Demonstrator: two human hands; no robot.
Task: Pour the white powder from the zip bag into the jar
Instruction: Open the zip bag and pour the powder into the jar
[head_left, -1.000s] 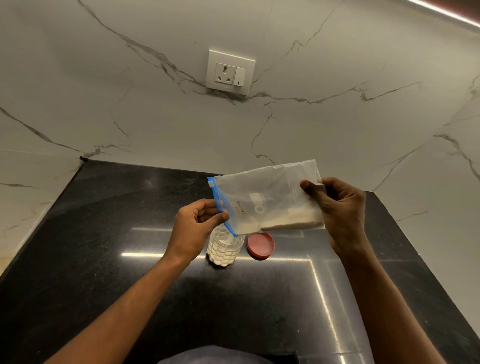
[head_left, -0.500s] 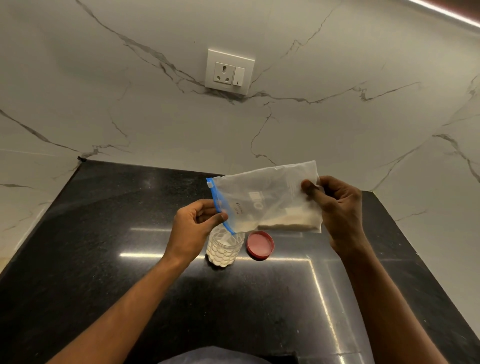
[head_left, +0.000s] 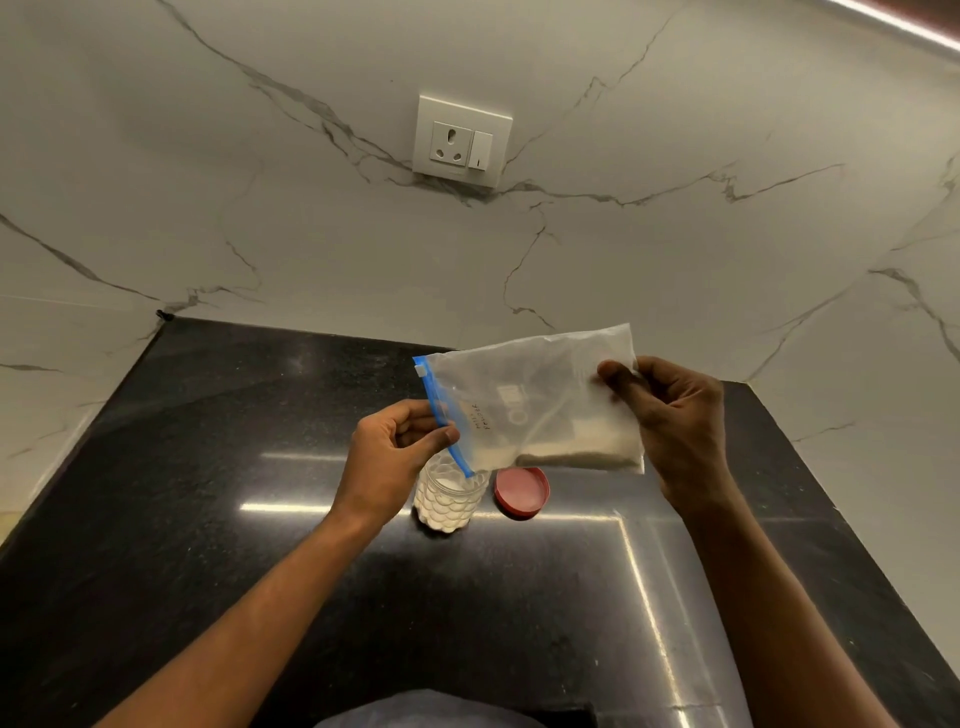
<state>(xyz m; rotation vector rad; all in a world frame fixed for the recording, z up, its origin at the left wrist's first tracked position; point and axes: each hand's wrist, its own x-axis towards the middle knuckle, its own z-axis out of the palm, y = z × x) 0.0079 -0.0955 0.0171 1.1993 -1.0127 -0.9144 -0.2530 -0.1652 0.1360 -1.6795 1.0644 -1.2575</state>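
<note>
Head view — zip bag (head_left: 535, 405) holds powder (head_left: 576, 454) over jar (head_left: 447, 499).

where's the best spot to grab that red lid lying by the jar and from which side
Take the round red plastic lid by its rim, thumb and fingers on opposite edges, coming straight down from above. It lies flat on the black stone counter, apart from the clear dimpled jar, so only the rim offers purchase. Approach from its near right side; the held bag hangs over its far edge.
</note>
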